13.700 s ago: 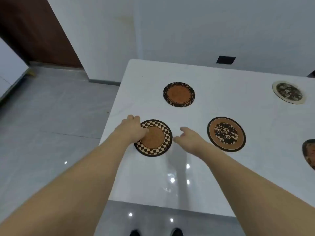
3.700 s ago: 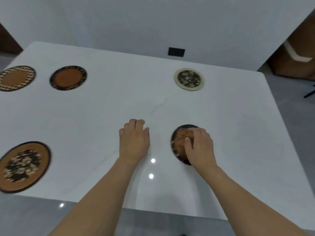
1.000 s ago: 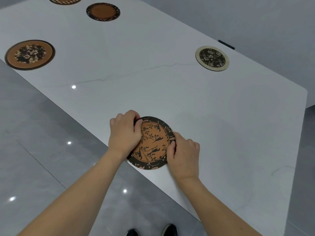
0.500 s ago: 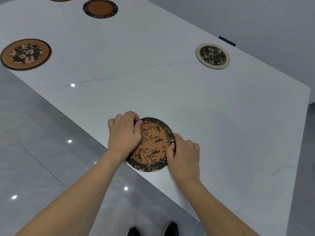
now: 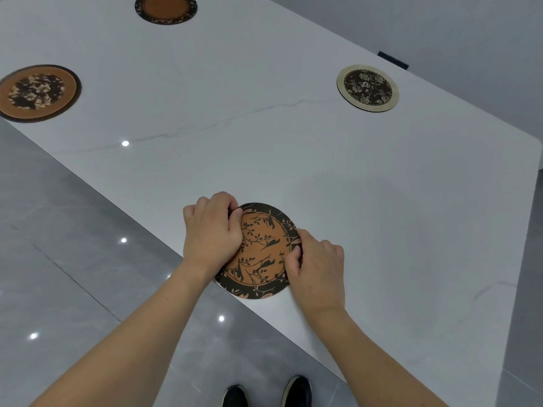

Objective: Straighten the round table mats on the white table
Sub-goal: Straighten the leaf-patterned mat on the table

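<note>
A round orange table mat with a black rim and a black branch-and-bird pattern [image 5: 260, 251] lies flat at the near edge of the white, faintly veined stone desk [image 5: 264, 148], its lower rim reaching the edge or slightly past it. Both hands are on this mat. The left hand [image 5: 211, 233] is curled closed over the mat's upper left rim, fingers bent under at the edge and the thumb pressed on the top face, so it grips the rim. The right hand [image 5: 318, 267] is closed in the same way on the right rim, its fingertips [image 5: 291, 257] pinching the black border. The two bare forearms run down to the bottom of the view. Three other mats sit well apart from this one: a round orange mat with a dark rim and a dark floral centre [image 5: 36, 92] far to the left near the desk's edge, a round mat with a plain orange centre and a black patterned rim [image 5: 166, 8] at the top — partly cut off by the frame — and a round cream-rimmed mat with a black floral centre [image 5: 367, 88] toward the far right side. Below the desk lies a glossy grey tiled floor [image 5: 73, 259] with bright light reflections, and the toes of two dark shoes [image 5: 267, 392] show at the bottom.
</note>
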